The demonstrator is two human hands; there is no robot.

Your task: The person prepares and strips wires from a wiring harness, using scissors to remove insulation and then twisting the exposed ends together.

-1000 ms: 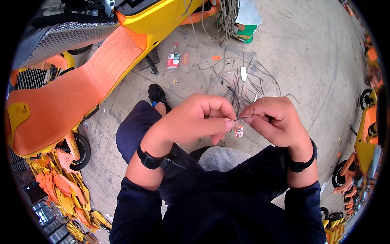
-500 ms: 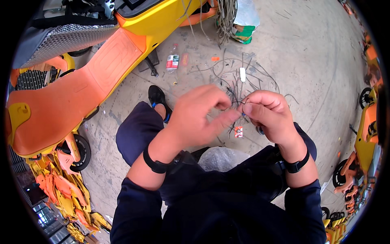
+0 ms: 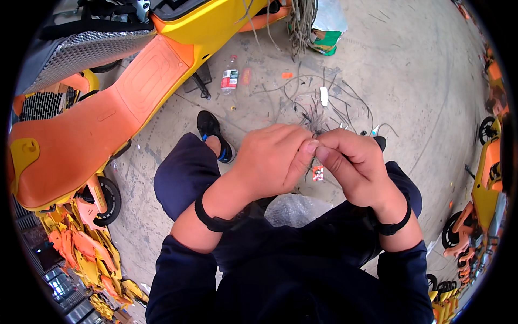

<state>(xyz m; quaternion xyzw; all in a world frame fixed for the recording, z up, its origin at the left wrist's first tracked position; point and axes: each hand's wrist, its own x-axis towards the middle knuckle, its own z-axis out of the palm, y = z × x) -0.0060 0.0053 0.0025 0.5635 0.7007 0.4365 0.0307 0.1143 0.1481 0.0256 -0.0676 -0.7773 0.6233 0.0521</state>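
My left hand [image 3: 272,156] and my right hand [image 3: 354,164] meet in front of me, thumbs and forefingers pinched tip to tip. Between them is a thin dark wire [image 3: 314,136], mostly covered by the fingers. Beyond the hands, a tangle of loose grey and black wires [image 3: 341,105] lies spread on the concrete floor. A small white piece [image 3: 324,96] rests among these wires. Just below the fingertips, a small red and white packet [image 3: 318,173] is on the floor.
On the left stands a yellow and orange scooter body [image 3: 124,97], with a wire bundle [image 3: 300,27] hanging at its far end. A plastic bottle [image 3: 229,78] stands on the floor. Clear plastic wrap [image 3: 297,209] lies between my legs. Yellow body parts [image 3: 81,248] are piled lower left.
My left hand has come in to the right, and its fingers have closed against the right fingertips at the wire. The right hand has shifted slightly left.
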